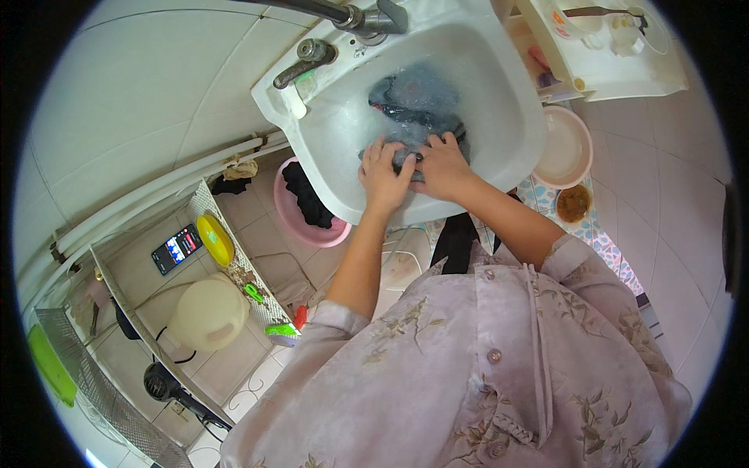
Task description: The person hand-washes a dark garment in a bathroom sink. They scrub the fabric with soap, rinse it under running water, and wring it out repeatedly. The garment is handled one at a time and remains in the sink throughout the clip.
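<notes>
In front of me a white ceramic washbasin (509, 88) holds cloudy water and a dark wet garment (418, 111), partly under the surface. My left hand (383, 169) presses on a bunched part of the cloth at the near side of the basin. Right beside it, my right hand (442, 167) grips the same bunched cloth, the thumbs close together. My fingertips are partly hidden in the cloth and water. At the basin's back edge stand a metal faucet (371, 22) and a second tap (310, 55).
A pink basin (287, 213) with dark clothes sits on the floor at left; a pale pink basin (576, 149) stands at right. Left are a metal rack (213, 202), a phone (177, 248), a yellow soap dish (215, 240) and a hair dryer (175, 392). A white shelf (632, 82) adjoins the right side.
</notes>
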The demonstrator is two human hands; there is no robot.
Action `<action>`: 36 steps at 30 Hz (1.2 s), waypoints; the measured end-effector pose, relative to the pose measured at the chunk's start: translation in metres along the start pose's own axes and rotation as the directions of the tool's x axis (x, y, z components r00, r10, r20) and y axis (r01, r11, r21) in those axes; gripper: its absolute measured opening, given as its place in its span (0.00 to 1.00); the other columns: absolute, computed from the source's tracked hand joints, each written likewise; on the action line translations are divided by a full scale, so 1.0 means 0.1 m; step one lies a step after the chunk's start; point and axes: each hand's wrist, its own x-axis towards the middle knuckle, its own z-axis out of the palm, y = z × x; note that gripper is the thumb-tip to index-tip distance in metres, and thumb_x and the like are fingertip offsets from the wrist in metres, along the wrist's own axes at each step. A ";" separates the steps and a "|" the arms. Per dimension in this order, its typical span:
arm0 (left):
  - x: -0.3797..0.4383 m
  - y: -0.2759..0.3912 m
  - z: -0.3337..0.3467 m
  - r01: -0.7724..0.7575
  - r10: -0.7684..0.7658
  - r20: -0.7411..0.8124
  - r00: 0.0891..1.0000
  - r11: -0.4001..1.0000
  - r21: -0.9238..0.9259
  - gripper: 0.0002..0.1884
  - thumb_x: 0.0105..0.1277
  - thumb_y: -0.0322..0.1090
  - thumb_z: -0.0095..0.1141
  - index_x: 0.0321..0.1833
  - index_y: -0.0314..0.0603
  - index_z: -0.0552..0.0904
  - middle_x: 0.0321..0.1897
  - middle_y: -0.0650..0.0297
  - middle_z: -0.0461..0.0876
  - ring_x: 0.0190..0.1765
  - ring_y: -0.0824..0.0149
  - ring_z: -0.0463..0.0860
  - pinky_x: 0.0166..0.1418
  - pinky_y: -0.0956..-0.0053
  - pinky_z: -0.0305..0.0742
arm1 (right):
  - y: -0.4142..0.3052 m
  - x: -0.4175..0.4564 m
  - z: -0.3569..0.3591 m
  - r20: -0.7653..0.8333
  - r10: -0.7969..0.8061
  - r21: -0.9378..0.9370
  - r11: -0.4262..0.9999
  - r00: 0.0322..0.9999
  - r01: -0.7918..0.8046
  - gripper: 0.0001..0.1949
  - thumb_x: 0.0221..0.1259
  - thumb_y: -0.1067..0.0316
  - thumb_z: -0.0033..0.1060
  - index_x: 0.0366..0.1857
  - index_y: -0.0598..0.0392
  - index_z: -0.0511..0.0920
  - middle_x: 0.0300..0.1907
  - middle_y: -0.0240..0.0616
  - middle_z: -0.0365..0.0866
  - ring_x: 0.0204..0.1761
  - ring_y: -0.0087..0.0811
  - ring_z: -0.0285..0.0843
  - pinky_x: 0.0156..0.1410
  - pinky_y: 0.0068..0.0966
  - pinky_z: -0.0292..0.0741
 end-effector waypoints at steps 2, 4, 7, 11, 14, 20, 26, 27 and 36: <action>0.09 -0.03 0.22 0.027 0.000 -0.131 0.991 0.979 0.203 0.18 0.52 0.45 0.58 0.47 0.51 0.80 0.61 0.54 0.70 0.64 0.46 0.63 0.65 0.38 0.46 | 0.00 -0.03 0.03 -0.059 -0.010 0.023 1.000 0.998 0.012 0.21 0.51 0.44 0.56 0.37 0.50 0.84 0.42 0.34 0.76 0.52 0.36 0.63 0.59 0.39 0.55; 0.43 -0.02 0.31 0.118 -0.104 -0.059 0.993 0.936 0.333 0.19 0.54 0.45 0.56 0.49 0.50 0.79 0.59 0.52 0.70 0.64 0.44 0.63 0.64 0.37 0.49 | 0.01 -0.03 0.04 -0.068 -0.008 0.026 1.000 0.998 0.009 0.19 0.51 0.47 0.57 0.36 0.52 0.84 0.41 0.35 0.76 0.52 0.37 0.64 0.60 0.38 0.55; 0.82 -0.07 0.32 0.216 -0.242 0.025 0.970 0.902 0.374 0.19 0.57 0.44 0.52 0.50 0.47 0.79 0.53 0.50 0.75 0.59 0.46 0.70 0.62 0.45 0.58 | 0.00 0.00 0.04 -0.021 0.028 0.019 0.999 0.999 -0.027 0.18 0.51 0.48 0.58 0.35 0.52 0.84 0.40 0.35 0.76 0.51 0.37 0.64 0.60 0.38 0.56; 1.26 -0.79 0.40 0.014 -0.048 0.106 0.993 0.954 0.298 0.21 0.60 0.47 0.47 0.51 0.43 0.79 0.44 0.47 0.80 0.49 0.48 0.77 0.54 0.59 0.69 | -0.06 -0.02 0.07 -0.060 0.014 0.018 1.000 0.998 -0.013 0.17 0.51 0.49 0.59 0.34 0.52 0.84 0.40 0.34 0.76 0.51 0.37 0.65 0.60 0.38 0.55; 1.25 -1.04 0.34 0.134 -0.140 -0.003 0.990 0.954 -0.269 0.17 0.62 0.46 0.49 0.45 0.43 0.81 0.40 0.50 0.81 0.46 0.50 0.79 0.51 0.64 0.71 | -0.08 -0.01 0.07 -0.065 0.034 0.033 0.999 0.997 -0.032 0.17 0.51 0.48 0.58 0.34 0.51 0.84 0.40 0.34 0.76 0.51 0.37 0.65 0.61 0.38 0.55; 0.01 0.06 -0.10 -0.019 0.017 -0.024 1.000 0.996 -0.091 0.18 0.54 0.43 0.59 0.44 0.39 0.80 0.53 0.52 0.75 0.58 0.53 0.70 0.59 0.57 0.63 | -0.06 0.01 0.07 -0.097 0.068 0.043 0.997 0.993 -0.064 0.17 0.52 0.49 0.58 0.35 0.52 0.84 0.41 0.36 0.77 0.53 0.38 0.65 0.62 0.40 0.54; 0.74 -0.15 0.36 0.187 -0.226 0.021 0.974 0.851 0.491 0.18 0.52 0.45 0.60 0.43 0.43 0.83 0.57 0.49 0.72 0.61 0.50 0.69 0.60 0.50 0.63 | -0.04 0.01 0.13 -0.060 0.053 0.032 0.998 0.997 -0.051 0.17 0.52 0.50 0.59 0.34 0.53 0.84 0.41 0.36 0.76 0.53 0.38 0.65 0.62 0.40 0.55; 0.92 -0.20 0.33 0.196 -0.276 0.114 0.954 0.868 0.456 0.19 0.53 0.45 0.59 0.45 0.43 0.82 0.55 0.48 0.74 0.60 0.50 0.71 0.59 0.53 0.66 | -0.04 0.00 0.13 -0.056 0.065 0.024 0.998 0.996 -0.064 0.17 0.51 0.50 0.59 0.34 0.53 0.84 0.40 0.35 0.76 0.53 0.37 0.65 0.62 0.40 0.55; 0.56 -0.14 -0.14 0.328 -0.211 0.258 0.943 0.728 -0.603 0.15 0.57 0.39 0.49 0.40 0.37 0.81 0.45 0.49 0.79 0.48 0.51 0.77 0.53 0.65 0.70 | -0.07 0.03 0.11 -0.107 0.106 0.039 0.994 0.989 -0.103 0.17 0.51 0.50 0.59 0.36 0.51 0.83 0.40 0.35 0.77 0.52 0.37 0.66 0.63 0.39 0.55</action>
